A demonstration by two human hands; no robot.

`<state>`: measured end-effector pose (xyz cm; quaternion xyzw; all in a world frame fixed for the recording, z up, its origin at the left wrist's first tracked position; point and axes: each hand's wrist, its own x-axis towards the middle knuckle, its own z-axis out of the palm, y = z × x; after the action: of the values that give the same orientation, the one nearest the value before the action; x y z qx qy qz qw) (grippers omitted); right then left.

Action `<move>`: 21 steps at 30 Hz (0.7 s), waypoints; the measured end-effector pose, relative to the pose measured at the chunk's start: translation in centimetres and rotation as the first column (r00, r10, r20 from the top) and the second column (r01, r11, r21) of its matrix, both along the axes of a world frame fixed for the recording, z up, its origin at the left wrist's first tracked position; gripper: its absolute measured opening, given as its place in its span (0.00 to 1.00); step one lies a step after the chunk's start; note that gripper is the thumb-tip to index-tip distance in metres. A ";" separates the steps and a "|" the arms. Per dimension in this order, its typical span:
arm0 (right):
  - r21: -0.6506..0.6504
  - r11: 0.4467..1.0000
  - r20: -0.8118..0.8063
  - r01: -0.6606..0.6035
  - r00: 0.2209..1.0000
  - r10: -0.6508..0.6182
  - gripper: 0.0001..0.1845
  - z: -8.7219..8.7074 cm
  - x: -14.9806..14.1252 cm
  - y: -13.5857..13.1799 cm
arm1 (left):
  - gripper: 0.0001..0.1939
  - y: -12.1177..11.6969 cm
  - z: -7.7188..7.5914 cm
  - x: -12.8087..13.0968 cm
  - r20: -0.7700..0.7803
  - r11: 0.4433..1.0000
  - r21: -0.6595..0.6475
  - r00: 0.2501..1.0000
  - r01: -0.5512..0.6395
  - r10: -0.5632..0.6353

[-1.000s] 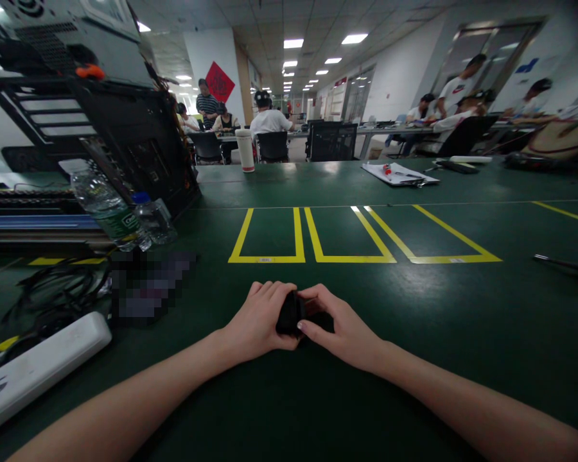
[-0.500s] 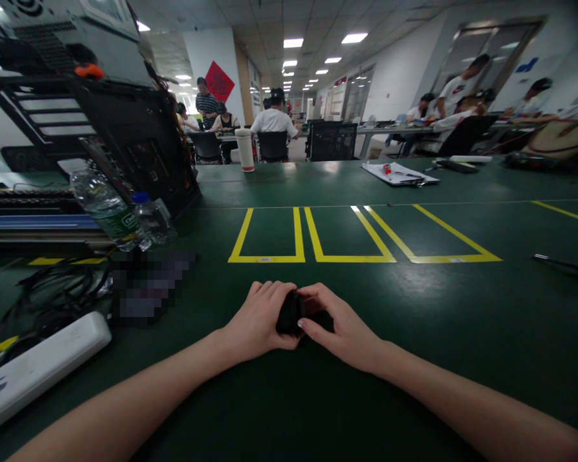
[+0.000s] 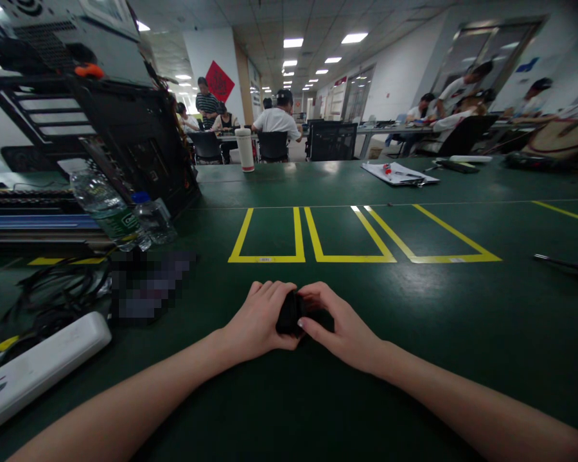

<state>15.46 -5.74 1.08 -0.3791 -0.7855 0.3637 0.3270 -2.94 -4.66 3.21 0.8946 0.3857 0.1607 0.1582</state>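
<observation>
A small black block-like object (image 3: 288, 316), its kind too dark to make out, sits between my hands low in the middle of the head view. My left hand (image 3: 260, 316) is closed round its left side, fingers over the far edge and thumb along the near edge. From the right, my right hand (image 3: 338, 324) pinches the object's right end between thumb and fingertips. Both hands rest at the green table (image 3: 366, 398); part of the object is hidden by the fingers. Yellow tape outlines (image 3: 266, 260) lie on the table just beyond the hands.
At left stand a black computer case (image 3: 149, 154), a plastic bottle (image 3: 101, 205), cables (image 3: 52, 301) and a white power strip (image 3: 43, 372). A white cup (image 3: 245, 151) and a clipboard (image 3: 399, 174) are farther back. A dark thin tool (image 3: 566, 264) lies right. Several people sit beyond.
My hands and the black object stay almost still; the right hand shifts very slightly. In the background, a seated person in white has leaned to the right, and a standing person at right bends lower.
</observation>
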 end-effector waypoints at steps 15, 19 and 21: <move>0.115 0.993 0.008 0.009 1.000 -0.010 0.12 0.3 0.1 -0.3 | 0.27 0.0 -0.1 -0.1 0.013 1.000 0.010 1.000 0.003 -0.003; 0.039 0.999 0.001 0.011 1.000 -0.011 0.16 0.1 -0.1 -0.2 | 0.28 0.1 -0.1 -0.1 0.007 1.000 0.003 1.000 0.003 -0.003; 0.000 1.000 0.011 0.000 1.000 0.000 0.16 0.1 -0.1 -0.1 | 0.28 0.1 -0.2 -0.1 0.000 1.000 0.009 1.000 -0.004 0.004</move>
<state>15.32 -5.85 1.16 -0.3811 -0.7873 0.3614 0.3228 -3.03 -4.57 3.03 0.8947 0.3866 0.1626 0.1536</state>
